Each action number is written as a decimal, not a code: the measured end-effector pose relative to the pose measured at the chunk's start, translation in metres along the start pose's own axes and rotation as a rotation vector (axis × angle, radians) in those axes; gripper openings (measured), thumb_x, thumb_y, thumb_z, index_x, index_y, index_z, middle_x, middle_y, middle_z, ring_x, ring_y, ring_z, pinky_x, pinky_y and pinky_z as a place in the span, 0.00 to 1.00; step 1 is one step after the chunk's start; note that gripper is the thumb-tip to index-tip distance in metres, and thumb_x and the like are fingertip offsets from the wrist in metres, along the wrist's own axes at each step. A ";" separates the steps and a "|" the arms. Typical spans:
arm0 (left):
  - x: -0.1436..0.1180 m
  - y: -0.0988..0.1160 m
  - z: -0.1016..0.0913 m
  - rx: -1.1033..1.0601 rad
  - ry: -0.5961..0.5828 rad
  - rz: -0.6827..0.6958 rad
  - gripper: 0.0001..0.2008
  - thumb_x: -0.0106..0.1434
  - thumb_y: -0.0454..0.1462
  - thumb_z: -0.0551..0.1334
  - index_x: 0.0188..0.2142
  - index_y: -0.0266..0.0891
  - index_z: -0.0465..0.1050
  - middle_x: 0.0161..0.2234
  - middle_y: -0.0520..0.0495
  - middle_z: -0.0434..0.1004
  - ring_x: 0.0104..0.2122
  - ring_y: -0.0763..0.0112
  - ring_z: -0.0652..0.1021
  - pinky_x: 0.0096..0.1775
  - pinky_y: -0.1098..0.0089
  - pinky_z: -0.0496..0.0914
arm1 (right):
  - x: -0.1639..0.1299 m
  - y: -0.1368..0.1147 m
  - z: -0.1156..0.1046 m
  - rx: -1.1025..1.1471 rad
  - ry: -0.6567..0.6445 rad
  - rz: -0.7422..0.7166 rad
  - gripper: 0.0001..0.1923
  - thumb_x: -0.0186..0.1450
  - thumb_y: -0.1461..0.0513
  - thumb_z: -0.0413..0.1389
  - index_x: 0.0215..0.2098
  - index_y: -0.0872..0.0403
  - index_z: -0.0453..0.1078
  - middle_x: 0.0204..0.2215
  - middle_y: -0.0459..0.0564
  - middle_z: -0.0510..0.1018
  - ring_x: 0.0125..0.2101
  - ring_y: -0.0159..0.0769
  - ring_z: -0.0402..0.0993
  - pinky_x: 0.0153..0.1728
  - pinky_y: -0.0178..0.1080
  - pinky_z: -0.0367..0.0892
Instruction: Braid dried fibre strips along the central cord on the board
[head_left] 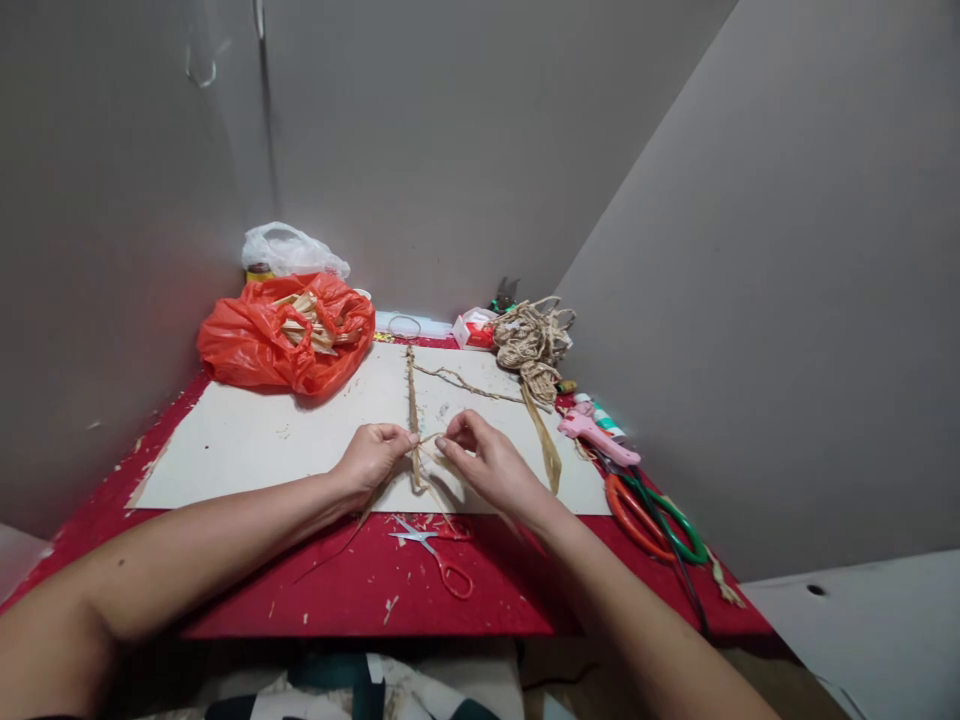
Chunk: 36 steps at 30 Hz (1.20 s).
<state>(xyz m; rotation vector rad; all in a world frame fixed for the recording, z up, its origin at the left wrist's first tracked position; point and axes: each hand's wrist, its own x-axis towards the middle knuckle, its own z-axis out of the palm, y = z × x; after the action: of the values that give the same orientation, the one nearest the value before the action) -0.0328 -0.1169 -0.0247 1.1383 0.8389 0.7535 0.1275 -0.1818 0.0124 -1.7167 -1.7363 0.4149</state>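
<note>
A thin brown stick-like length [412,395], bound with dry plant fibre, lies upright in the view on a white board [247,450]. My left hand [369,458] pinches its lower part between thumb and fingertips, where the fibre crosses. On the other side my right hand [491,460] has thumb and forefinger closed on a thin fibre strand [430,437] that runs to the stick. Loose fibre ends hang below both hands. Small scissors [452,578] with red handles lie with parted blades on the red cloth [300,590], just under the board.
An orange plastic bag [255,340] of dry husk strips sits back left, before a white bag [292,250]. Back right lies a bundle of twisted cord [532,335]. A pink glue gun [596,437] and large shears with orange and green handles [637,515] line the right edge.
</note>
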 end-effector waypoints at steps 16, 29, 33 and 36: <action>-0.002 0.004 0.001 -0.022 0.009 -0.009 0.15 0.45 0.45 0.68 0.22 0.35 0.69 0.11 0.59 0.56 0.15 0.81 0.57 0.21 0.74 0.50 | 0.008 0.007 0.026 0.128 -0.228 -0.027 0.08 0.55 0.64 0.54 0.33 0.57 0.73 0.24 0.46 0.76 0.26 0.32 0.68 0.28 0.32 0.61; -0.003 0.003 -0.001 0.042 0.023 0.105 0.16 0.46 0.45 0.66 0.23 0.32 0.70 0.18 0.53 0.67 0.19 0.80 0.62 0.24 0.74 0.54 | 0.008 -0.006 0.022 0.124 -0.262 -0.023 0.11 0.61 0.60 0.47 0.21 0.54 0.58 0.17 0.40 0.60 0.20 0.28 0.56 0.22 0.31 0.53; 0.000 -0.001 -0.002 0.057 0.014 0.142 0.16 0.47 0.45 0.65 0.23 0.32 0.69 0.18 0.53 0.67 0.20 0.79 0.63 0.26 0.74 0.56 | 0.005 -0.003 0.020 0.334 -0.393 0.098 0.13 0.63 0.56 0.47 0.24 0.54 0.58 0.17 0.39 0.61 0.17 0.25 0.55 0.18 0.30 0.52; 0.001 -0.004 -0.002 0.081 0.016 0.181 0.15 0.48 0.44 0.64 0.23 0.33 0.68 0.18 0.54 0.65 0.20 0.79 0.62 0.25 0.75 0.56 | 0.004 -0.002 0.021 0.619 -0.518 0.255 0.16 0.63 0.51 0.47 0.26 0.54 0.57 0.16 0.38 0.61 0.13 0.23 0.53 0.13 0.28 0.48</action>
<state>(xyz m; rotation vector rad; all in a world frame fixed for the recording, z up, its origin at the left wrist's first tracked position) -0.0341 -0.1159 -0.0290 1.2941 0.7925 0.8857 0.1130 -0.1734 -0.0008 -1.4316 -1.4740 1.4501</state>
